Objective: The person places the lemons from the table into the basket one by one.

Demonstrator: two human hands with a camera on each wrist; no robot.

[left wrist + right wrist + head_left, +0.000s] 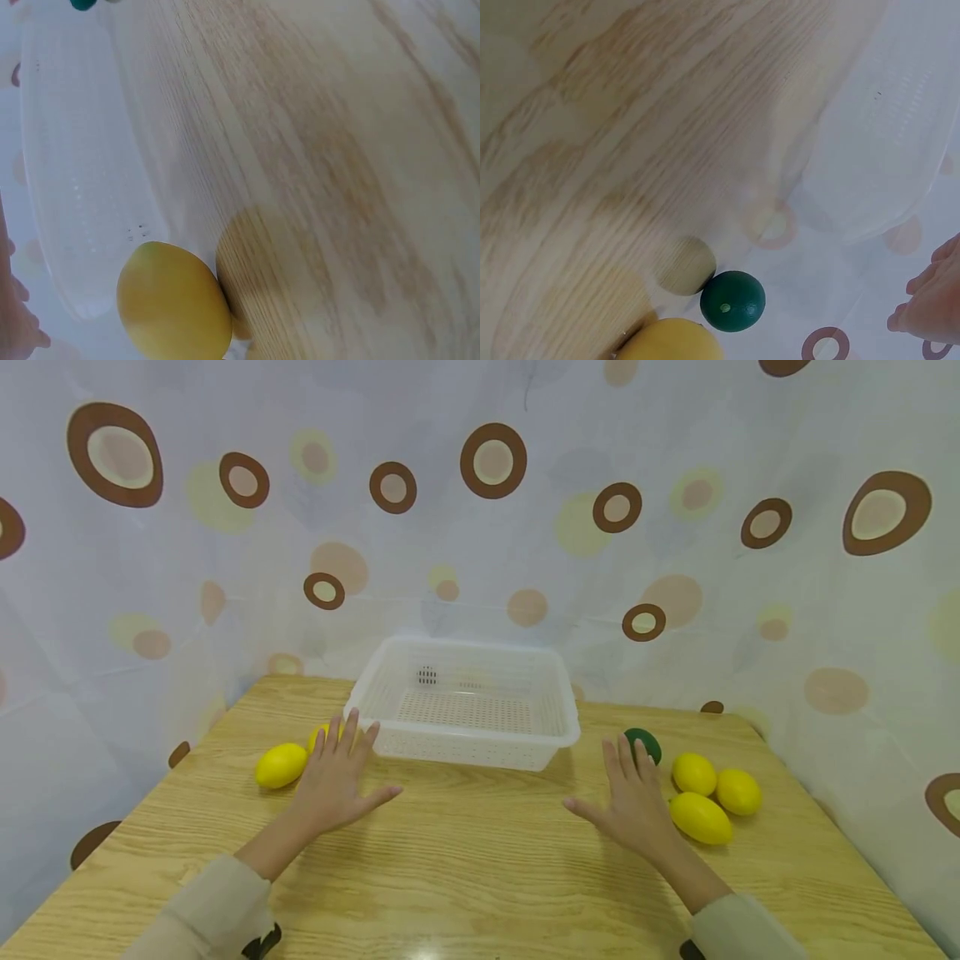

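Note:
My left hand is held over the table with fingers spread, nothing in it. Just left of it lies a yellow lemon, and a second lemon is partly hidden behind its fingers. Fingers spread as well, my right hand holds nothing and overlaps a small dark green round fruit in the head view. In the right wrist view that green fruit shows a pale stem spot. Three lemons cluster right of this hand, the nearest one longer than the others.
A white perforated plastic basket stands upright at the middle back of the wooden table, beyond both hands. Behind the table hangs a pale curtain with brown ring patterns, which also closes in both sides.

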